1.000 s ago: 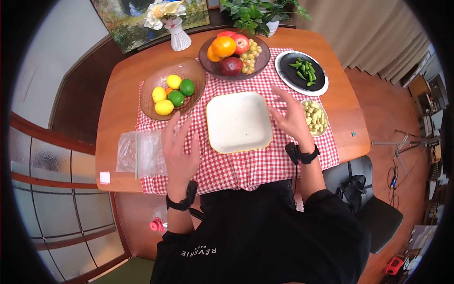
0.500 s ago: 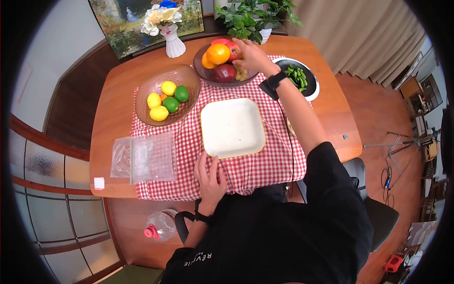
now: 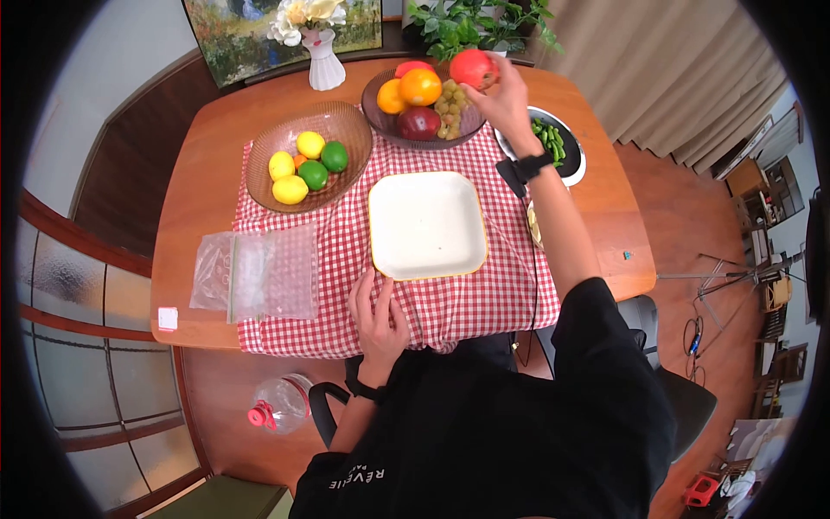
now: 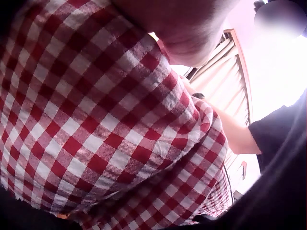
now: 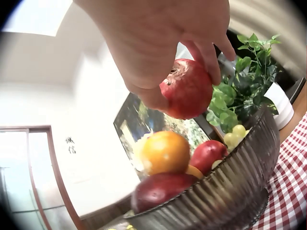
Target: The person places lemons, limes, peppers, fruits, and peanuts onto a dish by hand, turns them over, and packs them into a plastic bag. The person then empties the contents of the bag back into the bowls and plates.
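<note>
My right hand point(image 3: 504, 99) grips a red pomegranate point(image 5: 189, 91) between thumb and fingers, raised over the right side of the dark glass fruit bowl point(image 3: 389, 130). In that bowl lie oranges point(image 5: 165, 152), grapes point(image 3: 450, 111), a dark red fruit point(image 3: 419, 124) and another red fruit point(image 5: 209, 155). A white square dish point(image 3: 428, 225) with a yellow rim stands on the checkered cloth point(image 4: 96, 124). My left hand point(image 3: 379, 324) lies on the cloth with relaxed fingers, its fingertips right at the dish's near rim.
An amber glass bowl point(image 3: 346, 130) with lemons and limes stands at left, clear plastic bags point(image 3: 272, 272) in front of it. A plate of green peppers point(image 3: 551, 143) and a partly hidden small bowl point(image 3: 535, 227) are at right. A vase point(image 3: 326, 69) and a plant point(image 3: 471, 26) stand behind.
My right hand has moved from beside the white dish to the fruit bowl, taken the pomegranate and lifted it. My left hand has come down to the dish's near edge.
</note>
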Demonstrator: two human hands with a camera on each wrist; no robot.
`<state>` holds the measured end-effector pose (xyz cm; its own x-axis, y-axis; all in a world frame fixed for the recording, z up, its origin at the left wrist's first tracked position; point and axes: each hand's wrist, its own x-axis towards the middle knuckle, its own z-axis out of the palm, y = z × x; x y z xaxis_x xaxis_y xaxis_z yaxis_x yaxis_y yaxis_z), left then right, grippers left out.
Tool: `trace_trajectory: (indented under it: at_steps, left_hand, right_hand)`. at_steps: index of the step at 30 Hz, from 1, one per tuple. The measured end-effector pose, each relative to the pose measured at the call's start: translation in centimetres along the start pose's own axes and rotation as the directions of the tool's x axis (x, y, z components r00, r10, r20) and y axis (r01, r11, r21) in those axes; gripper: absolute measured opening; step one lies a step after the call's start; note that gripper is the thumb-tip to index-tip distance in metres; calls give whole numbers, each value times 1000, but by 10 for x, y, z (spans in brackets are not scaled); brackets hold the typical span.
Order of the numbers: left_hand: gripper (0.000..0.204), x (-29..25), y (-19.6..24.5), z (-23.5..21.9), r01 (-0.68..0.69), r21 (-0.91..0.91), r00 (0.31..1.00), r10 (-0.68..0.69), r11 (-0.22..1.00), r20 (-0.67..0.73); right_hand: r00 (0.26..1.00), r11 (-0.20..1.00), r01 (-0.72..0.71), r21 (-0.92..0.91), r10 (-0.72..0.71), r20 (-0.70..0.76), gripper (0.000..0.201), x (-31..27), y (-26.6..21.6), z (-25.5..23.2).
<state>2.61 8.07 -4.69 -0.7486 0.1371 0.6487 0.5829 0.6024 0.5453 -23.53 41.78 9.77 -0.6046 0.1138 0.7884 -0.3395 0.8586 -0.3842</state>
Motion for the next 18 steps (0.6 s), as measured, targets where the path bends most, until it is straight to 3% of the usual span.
trace_trajectory:
  at_steps: [3, 5, 7, 12, 13, 15, 18]
  left_hand:
    - [46, 1, 0, -2, 5, -17, 1000, -5, 1000, 10]
    - [44, 3, 2, -6, 31, -8, 998, -30, 999, 54]
    - [41, 7, 2, -7, 64, -83, 997, -61, 994, 38]
    - [41, 36, 4, -24, 0, -72, 993, 9, 997, 118]
    - [41, 43, 5, -23, 1, -71, 991, 8, 998, 131]
    - [45, 55, 6, -20, 94, -197, 972, -47, 976, 232]
    - [52, 73, 8, -9, 56, -201, 955, 6, 978, 296]
  right_hand:
    - [994, 980, -97, 173, 87, 62, 74, -43, -35, -41]
    - [967, 950, -189, 247, 137, 214, 76, -81, -58, -61]
    - [945, 938, -172, 301, 70, 321, 75, -119, -78, -74]
    - [838, 910, -270, 313, 62, 542, 73, -182, -109, -89]
    - [836, 907, -283, 312, 73, 544, 73, -190, -111, -90]
    - [819, 928, -171, 330, -52, 571, 72, -200, -113, -91]
    - [790, 924, -192, 331, -55, 611, 75, -199, -119, -95]
